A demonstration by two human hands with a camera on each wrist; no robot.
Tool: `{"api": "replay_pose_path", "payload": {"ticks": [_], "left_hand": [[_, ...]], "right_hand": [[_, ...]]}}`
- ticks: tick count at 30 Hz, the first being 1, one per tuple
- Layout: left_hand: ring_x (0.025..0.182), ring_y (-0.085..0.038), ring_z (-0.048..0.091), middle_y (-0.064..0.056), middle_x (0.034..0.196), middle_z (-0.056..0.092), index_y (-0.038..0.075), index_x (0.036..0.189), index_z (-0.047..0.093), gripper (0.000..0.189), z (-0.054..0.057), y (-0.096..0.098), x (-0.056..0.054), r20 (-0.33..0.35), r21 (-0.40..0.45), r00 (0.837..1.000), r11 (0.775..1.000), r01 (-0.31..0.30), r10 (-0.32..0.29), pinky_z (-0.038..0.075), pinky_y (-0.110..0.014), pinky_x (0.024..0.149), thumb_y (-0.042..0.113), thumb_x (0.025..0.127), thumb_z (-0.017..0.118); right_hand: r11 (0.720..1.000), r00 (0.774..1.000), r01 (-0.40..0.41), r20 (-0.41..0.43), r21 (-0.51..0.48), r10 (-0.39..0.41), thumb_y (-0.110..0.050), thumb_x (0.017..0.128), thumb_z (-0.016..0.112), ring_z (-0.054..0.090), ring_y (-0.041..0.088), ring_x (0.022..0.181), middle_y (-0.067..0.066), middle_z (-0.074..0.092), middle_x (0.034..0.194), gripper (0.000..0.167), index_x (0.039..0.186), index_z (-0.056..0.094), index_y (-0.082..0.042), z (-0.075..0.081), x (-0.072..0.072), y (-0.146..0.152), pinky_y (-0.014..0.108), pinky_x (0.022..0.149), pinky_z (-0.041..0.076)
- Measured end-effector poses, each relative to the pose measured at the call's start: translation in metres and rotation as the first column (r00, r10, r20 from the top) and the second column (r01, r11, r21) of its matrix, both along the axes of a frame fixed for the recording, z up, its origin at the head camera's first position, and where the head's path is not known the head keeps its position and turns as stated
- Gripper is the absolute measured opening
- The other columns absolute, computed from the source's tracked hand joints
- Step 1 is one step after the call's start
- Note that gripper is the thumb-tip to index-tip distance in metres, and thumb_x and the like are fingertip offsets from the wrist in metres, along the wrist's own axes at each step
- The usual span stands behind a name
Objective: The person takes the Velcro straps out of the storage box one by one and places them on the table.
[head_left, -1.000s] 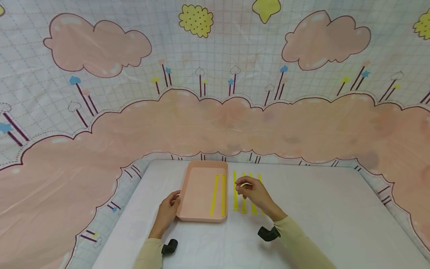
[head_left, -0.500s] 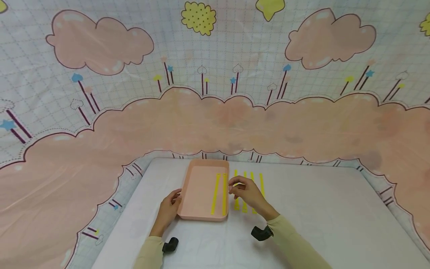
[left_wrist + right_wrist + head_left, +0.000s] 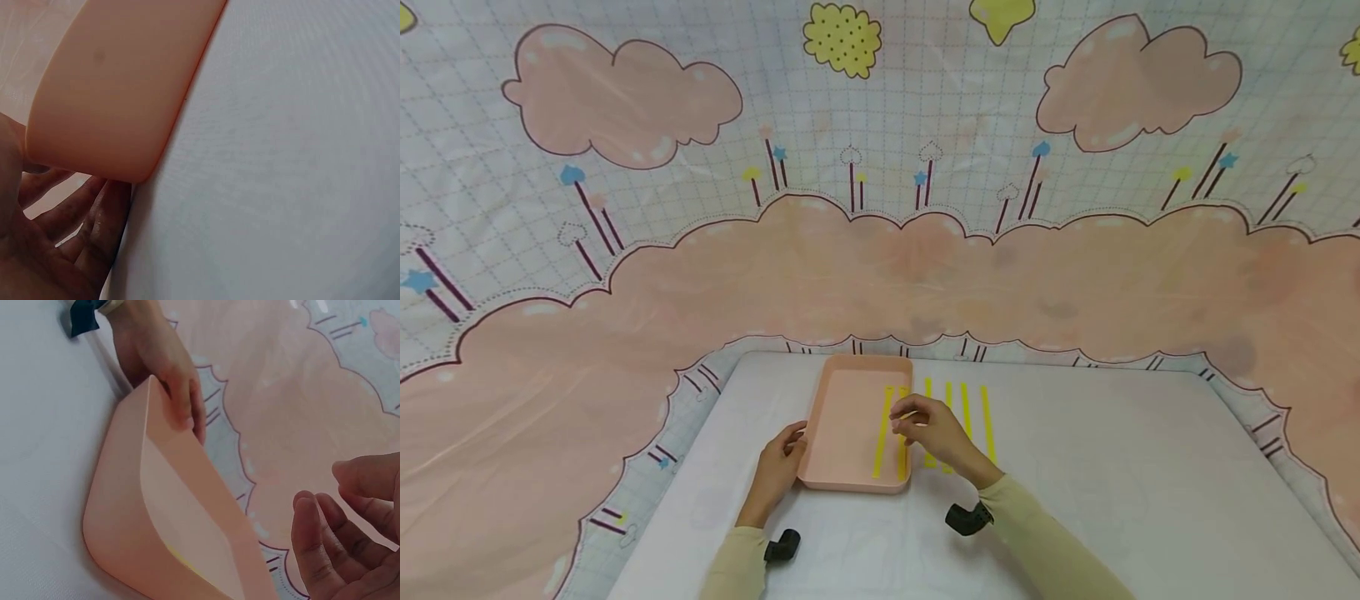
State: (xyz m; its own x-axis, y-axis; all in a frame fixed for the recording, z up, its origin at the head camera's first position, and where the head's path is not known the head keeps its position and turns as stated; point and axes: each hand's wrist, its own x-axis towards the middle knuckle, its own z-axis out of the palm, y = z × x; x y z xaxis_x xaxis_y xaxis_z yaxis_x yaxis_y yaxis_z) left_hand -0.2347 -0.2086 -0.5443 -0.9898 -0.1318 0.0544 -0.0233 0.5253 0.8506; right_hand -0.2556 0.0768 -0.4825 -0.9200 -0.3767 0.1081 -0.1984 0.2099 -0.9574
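Note:
A shallow peach tray (image 3: pixel 848 433) lies on the white table, with two long thin yellow strips (image 3: pixel 882 433) along the right side of its floor. My left hand (image 3: pixel 775 471) grips the tray's left wall near the front corner; in the left wrist view its fingers (image 3: pixel 94 219) curl beneath the wall's end. Over the tray's right edge hovers my right hand (image 3: pixel 934 429), covering part of one strip. The right wrist view shows its thumb and loosely bent fingers (image 3: pixel 306 531) apart, with nothing between them. Several more yellow strips (image 3: pixel 988 421) lie side by side on the table, right of the tray.
White tabletop (image 3: pixel 1112 467) extends to the right of the strips and in front of the tray. A printed cloth backdrop (image 3: pixel 962 283) rises behind the table. Each wrist carries a black camera (image 3: pixel 968 518).
My right hand has moved left, from above the table strips to above the tray's right edge. My left hand stays at the tray's left side. The strips keep their places.

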Motion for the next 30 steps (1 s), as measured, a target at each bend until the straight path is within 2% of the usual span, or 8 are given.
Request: {"api": "replay_pose_path", "payload": {"ticks": [3,9,12,17,21,24,30], "left_hand": [[0.109,-0.031,0.064,-0.021,0.124,0.064,0.008,0.136,0.057,0.037,-0.001,0.0,-0.001,-0.009,0.0,1.0,1.0,0.001,-0.001,0.053,-0.044,0.09,0.012,0.1,0.053],[0.111,-0.032,0.063,-0.021,0.126,0.064,0.008,0.136,0.057,0.037,-0.002,-0.001,-0.001,0.001,0.004,1.0,1.0,-0.001,0.001,0.052,-0.046,0.092,0.013,0.1,0.053],[0.111,-0.032,0.064,-0.021,0.125,0.064,0.008,0.136,0.057,0.037,-0.002,-0.001,-0.002,-0.003,0.002,1.0,1.0,0.002,-0.002,0.052,-0.045,0.091,0.012,0.1,0.052],[0.11,-0.031,0.064,-0.021,0.125,0.064,0.008,0.135,0.058,0.036,-0.002,-0.001,-0.001,-0.005,0.006,1.0,1.0,0.006,-0.006,0.052,-0.042,0.09,0.011,0.1,0.053],[0.11,-0.031,0.064,-0.021,0.125,0.064,0.008,0.136,0.058,0.037,-0.001,0.0,-0.001,-0.003,0.009,1.0,1.0,0.007,-0.007,0.052,-0.041,0.09,0.011,0.099,0.053],[0.11,-0.031,0.064,-0.021,0.125,0.064,0.008,0.136,0.057,0.037,0.0,0.0,-0.001,-0.001,0.009,1.0,1.0,0.005,-0.005,0.052,-0.042,0.09,0.011,0.099,0.053],[0.11,-0.031,0.064,-0.021,0.124,0.064,0.008,0.135,0.058,0.036,0.002,0.0,0.001,0.003,0.004,1.0,1.0,0.004,-0.004,0.052,-0.043,0.09,0.011,0.099,0.053]], "right_hand": [[1.0,0.999,-0.002,-0.035,0.025,0.003,-0.011,0.092,0.068,0.065,0.013,0.087,0.013,0.067,0.107,0.018,0.108,0.065,-0.005,-0.001,-0.001,-0.004,0.03,0.07,0.058],[0.994,0.997,0.008,-0.075,0.105,0.0,-0.012,0.091,0.068,0.065,0.015,0.089,0.009,0.067,0.105,0.018,0.108,0.066,-0.004,-0.001,-0.004,-0.012,0.027,0.068,0.058],[0.985,0.991,0.002,-0.129,0.172,0.021,-0.013,0.092,0.068,0.065,0.016,0.092,0.008,0.067,0.107,0.019,0.108,0.066,-0.004,-0.001,-0.006,-0.015,0.025,0.071,0.056],[0.961,0.968,-0.025,-0.234,0.276,0.092,-0.013,0.092,0.068,0.064,0.017,0.094,0.009,0.067,0.109,0.02,0.109,0.065,-0.003,-0.001,-0.008,-0.018,0.025,0.079,0.053],[0.935,0.944,-0.015,-0.304,0.355,0.13,-0.014,0.091,0.07,0.062,0.015,0.092,0.005,0.066,0.106,0.017,0.106,0.064,-0.008,-0.002,-0.009,-0.019,0.023,0.075,0.051],[0.898,0.924,0.01,-0.347,0.44,0.159,-0.016,0.091,0.07,0.062,0.015,0.093,0.0,0.065,0.107,0.017,0.106,0.064,-0.012,-0.005,-0.011,-0.021,0.021,0.075,0.05],[0.783,0.882,0.041,-0.391,0.621,0.264,-0.022,0.092,0.07,0.062,0.015,0.104,-0.004,0.062,0.117,0.023,0.113,0.064,-0.017,-0.01,-0.017,-0.024,0.028,0.09,0.053]]}}
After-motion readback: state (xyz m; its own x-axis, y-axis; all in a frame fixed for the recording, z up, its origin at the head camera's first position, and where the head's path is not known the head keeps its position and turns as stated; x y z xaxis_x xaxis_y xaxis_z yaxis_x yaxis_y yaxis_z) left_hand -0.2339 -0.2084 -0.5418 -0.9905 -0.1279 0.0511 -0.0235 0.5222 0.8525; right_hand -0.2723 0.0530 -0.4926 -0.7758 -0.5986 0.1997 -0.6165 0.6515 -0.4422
